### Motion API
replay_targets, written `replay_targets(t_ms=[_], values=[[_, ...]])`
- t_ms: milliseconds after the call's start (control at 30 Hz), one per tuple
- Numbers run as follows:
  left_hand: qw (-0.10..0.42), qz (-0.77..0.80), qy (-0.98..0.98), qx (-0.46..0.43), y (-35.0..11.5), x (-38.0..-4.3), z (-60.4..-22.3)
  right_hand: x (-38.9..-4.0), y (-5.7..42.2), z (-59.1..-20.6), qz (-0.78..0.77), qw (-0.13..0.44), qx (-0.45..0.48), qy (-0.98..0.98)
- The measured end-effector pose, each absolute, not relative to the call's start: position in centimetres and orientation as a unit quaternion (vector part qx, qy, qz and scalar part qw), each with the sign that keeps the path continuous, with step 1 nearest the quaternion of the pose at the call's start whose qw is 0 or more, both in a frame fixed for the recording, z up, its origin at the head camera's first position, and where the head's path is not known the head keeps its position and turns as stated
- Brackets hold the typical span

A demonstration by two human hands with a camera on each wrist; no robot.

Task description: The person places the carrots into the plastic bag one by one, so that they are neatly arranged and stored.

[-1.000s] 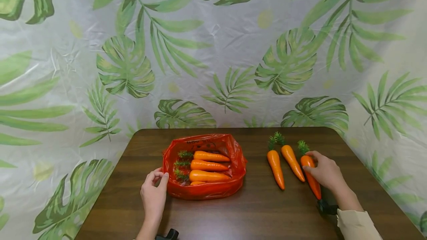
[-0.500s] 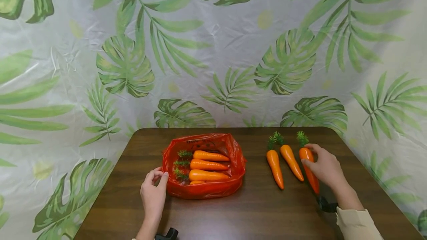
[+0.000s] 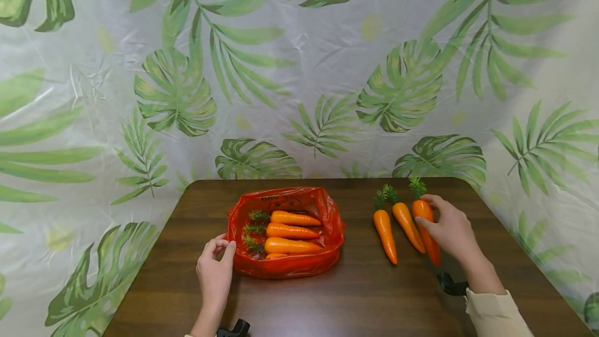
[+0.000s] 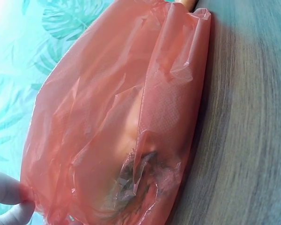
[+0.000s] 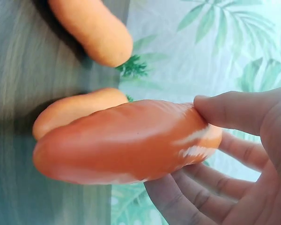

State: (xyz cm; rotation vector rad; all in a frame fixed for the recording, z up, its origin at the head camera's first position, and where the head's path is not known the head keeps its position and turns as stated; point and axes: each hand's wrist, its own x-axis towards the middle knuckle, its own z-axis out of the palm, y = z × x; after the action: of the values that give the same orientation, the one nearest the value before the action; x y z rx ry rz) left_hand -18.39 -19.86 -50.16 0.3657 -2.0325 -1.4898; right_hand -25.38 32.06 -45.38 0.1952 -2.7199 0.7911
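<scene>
A red plastic bag (image 3: 295, 267) lies open on the table, with several orange carrots (image 3: 292, 246) inside, their green tops toward the left. My left hand (image 3: 216, 269) pinches the bag's left rim between thumb and fingers; the left wrist view shows the thin plastic (image 4: 107, 93) from close by. My right hand (image 3: 451, 228) holds a carrot (image 3: 427, 235) by its thick upper end, tip pointing toward me. In the right wrist view the thumb is on one side of the held carrot (image 5: 122, 143) and the fingers on the other. Two more carrots (image 3: 386, 235) (image 3: 408, 227) lie just left of it.
The dark wooden table (image 3: 365, 300) has rounded far corners. A leaf-patterned sheet (image 3: 323, 66) hangs behind its far edge. Brown tabletop lies between the bag and the loose carrots. Black wrist-worn devices (image 3: 234, 328) show below both hands.
My right hand has moved a little away from me and to the left, carrying the carrot up and nearer the two loose ones. The left hand and the bag have stayed put.
</scene>
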Motion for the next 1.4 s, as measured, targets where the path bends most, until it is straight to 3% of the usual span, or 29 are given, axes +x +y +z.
replay_targets(t_ms=[400,1400], values=[[0.289,-0.564,-0.761,0.137,-19.9,-18.2,-50.0,-25.6,30.2,-44.3,0.293,0.176,0.084,-0.936],[0.291,-0.566,-0.759,0.136,-19.7,-18.1,-49.8,-26.3,25.5,-40.7,0.339,0.164,0.117,-0.919]])
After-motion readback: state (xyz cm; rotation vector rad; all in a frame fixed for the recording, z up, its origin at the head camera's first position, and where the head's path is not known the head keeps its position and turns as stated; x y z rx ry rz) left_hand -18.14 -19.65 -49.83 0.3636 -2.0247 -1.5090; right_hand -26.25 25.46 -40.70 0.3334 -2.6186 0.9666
